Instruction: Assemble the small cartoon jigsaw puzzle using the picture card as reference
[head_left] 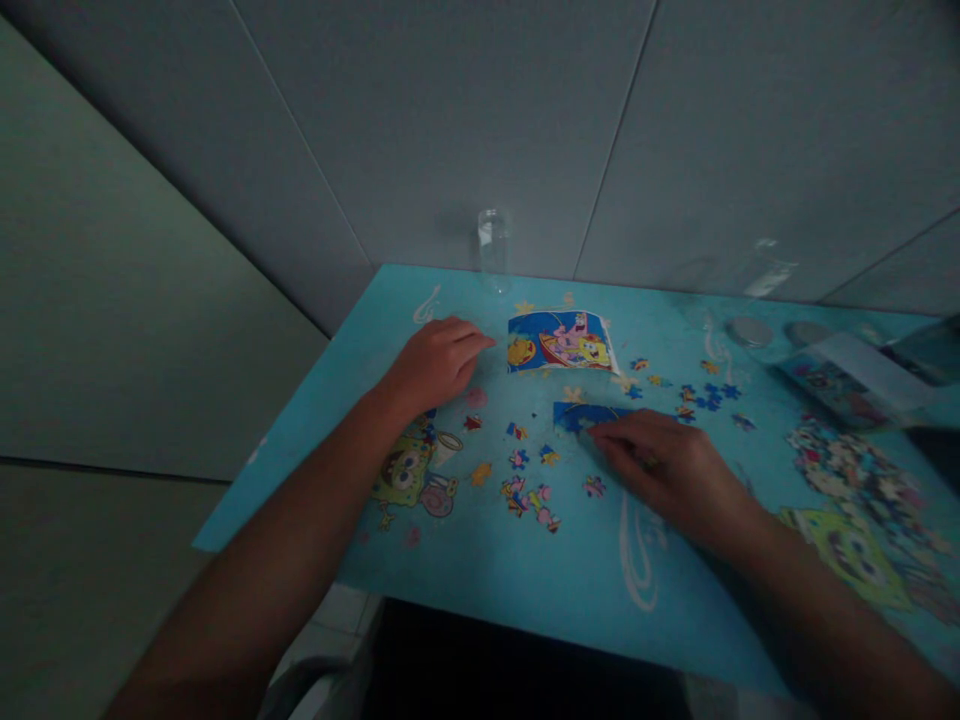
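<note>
My left hand [442,362] rests on the table left of the picture card [561,342], index finger stretched toward it, other fingers loosely bent; nothing shows in it. The card shows cartoon figures on blue, its edges slightly curled. Below it lies a joined strip of blue jigsaw puzzle [574,416]. The thumb and fingertips of my right hand [660,455] are pinched at the strip's lower edge, on what looks like a puzzle piece, mostly hidden. Loose pieces [518,459] lie between my hands, with a small joined cluster [529,500] nearer me.
Blue pieces [709,396] lie beyond my right hand, and a large pile [862,470] is at the right. A clear jar [493,252] stands by the wall. Two round lids [750,331] and a clear box [851,385] are at the back right. The table [487,575] bears printed cartoons.
</note>
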